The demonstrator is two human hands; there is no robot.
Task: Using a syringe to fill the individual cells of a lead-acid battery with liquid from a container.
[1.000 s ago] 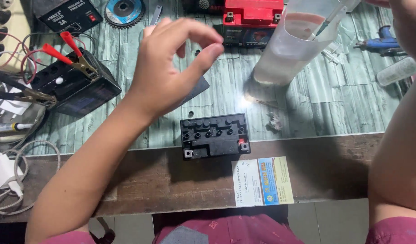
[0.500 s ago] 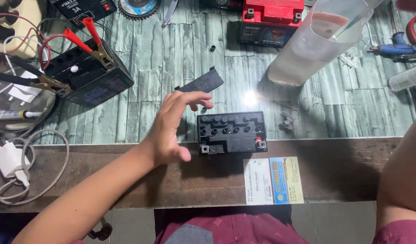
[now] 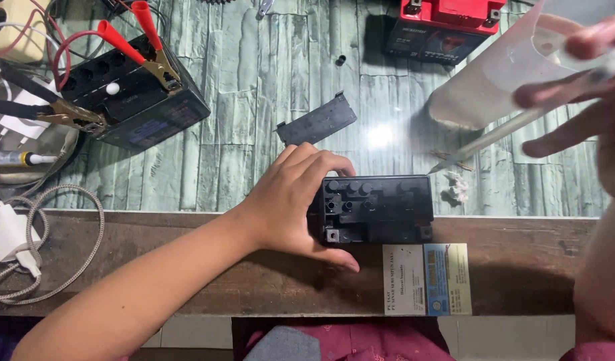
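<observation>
At six o'clock on the worktop (image 3: 254, 100), my left hand (image 3: 291, 204) clamps the small black battery (image 3: 378, 208) steady; my right hand (image 3: 575, 93), at two o'clock, pinches a syringe (image 3: 495, 137) toward its open cells

Two rectangular cards lie side by side at lower centre-right: a white card (image 3: 402, 279) and a blue-and-yellow card (image 3: 447, 279). A dark blue label (image 3: 148, 134) fronts the black battery (image 3: 130, 93), upper left.
</observation>
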